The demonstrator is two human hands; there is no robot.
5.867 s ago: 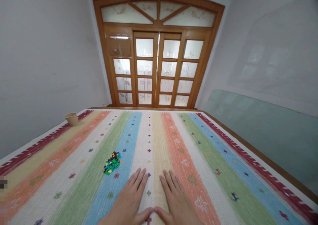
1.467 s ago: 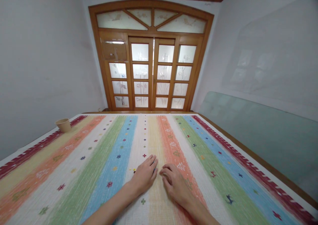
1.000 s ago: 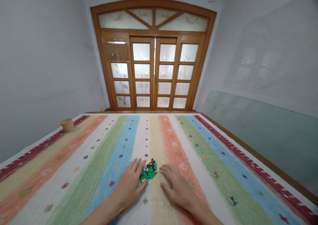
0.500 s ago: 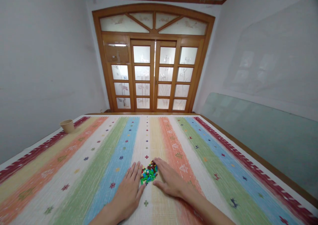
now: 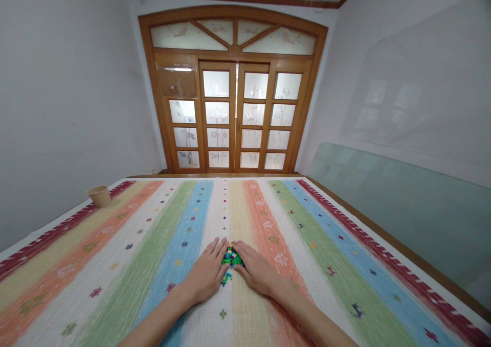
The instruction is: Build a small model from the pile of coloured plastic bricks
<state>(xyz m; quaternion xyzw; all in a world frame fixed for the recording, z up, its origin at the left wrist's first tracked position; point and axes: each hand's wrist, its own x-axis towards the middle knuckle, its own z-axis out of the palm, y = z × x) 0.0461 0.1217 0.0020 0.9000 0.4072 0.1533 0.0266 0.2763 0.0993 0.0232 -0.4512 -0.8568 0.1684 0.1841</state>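
A small heap of tiny plastic bricks [image 5: 231, 258], mostly green and blue with some red, brown and yellow, lies on the striped woven mat [image 5: 307, 265]. My left hand [image 5: 207, 270] and my right hand [image 5: 256, 268] lie flat on the mat, one at each side of the heap, with their fingertips touching it. A few loose bricks [image 5: 225, 278] trail from the heap towards me, beside my left thumb. Neither hand lifts anything.
A tan paper cup [image 5: 98, 195] stands on the mat's far left border. Wooden glazed doors [image 5: 233, 96] rise beyond the far edge. A large pale green glass pane [image 5: 399, 219] leans along the right side, and a white wall [image 5: 65, 96] runs along the left.
Both hands have slid inward, squeezing the heap narrower between them. Earlier the heap lay further left on the blue stripe, and it now sits between my hands near the mat's centre.
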